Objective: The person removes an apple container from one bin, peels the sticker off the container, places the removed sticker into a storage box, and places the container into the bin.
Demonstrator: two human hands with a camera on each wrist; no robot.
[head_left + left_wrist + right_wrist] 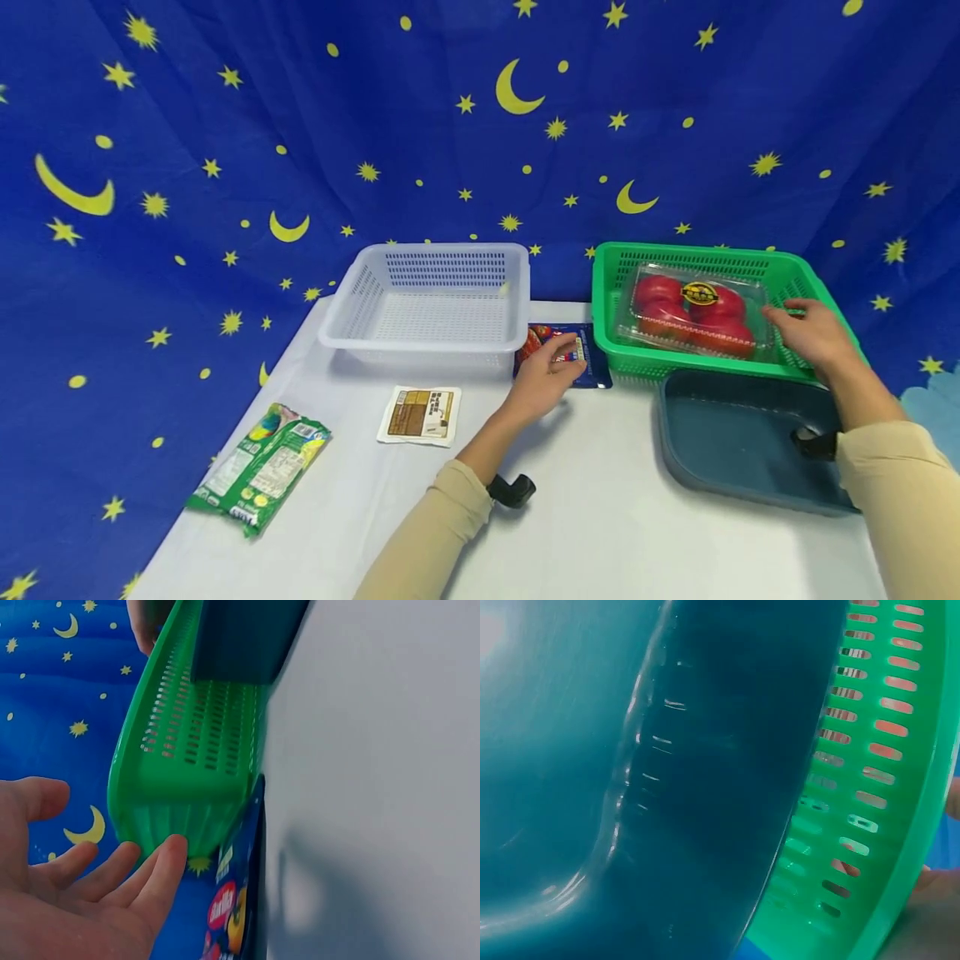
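Note:
My left hand (542,382) is over a dark blue pouch (597,367) that lies between two baskets. In the left wrist view its fingers (161,881) are spread and hold nothing, near the end of the green basket (180,791). My right hand (813,333) reaches into that basket, its fingers loosely bent beside the right end of a clear plastic box of tomatoes (693,312). Whether the fingertips touch the box I cannot tell. In the right wrist view the green basket's rim (922,847) hides most of this hand.
A white basket (431,337) stands left of the pouch. In front of the green basket sits a dark teal basin (742,442), beneath my right forearm. A small brown-and-white packet (420,415) and a green packet (262,467) lie on the white table (600,517). A starry blue cloth (435,125) hangs behind.

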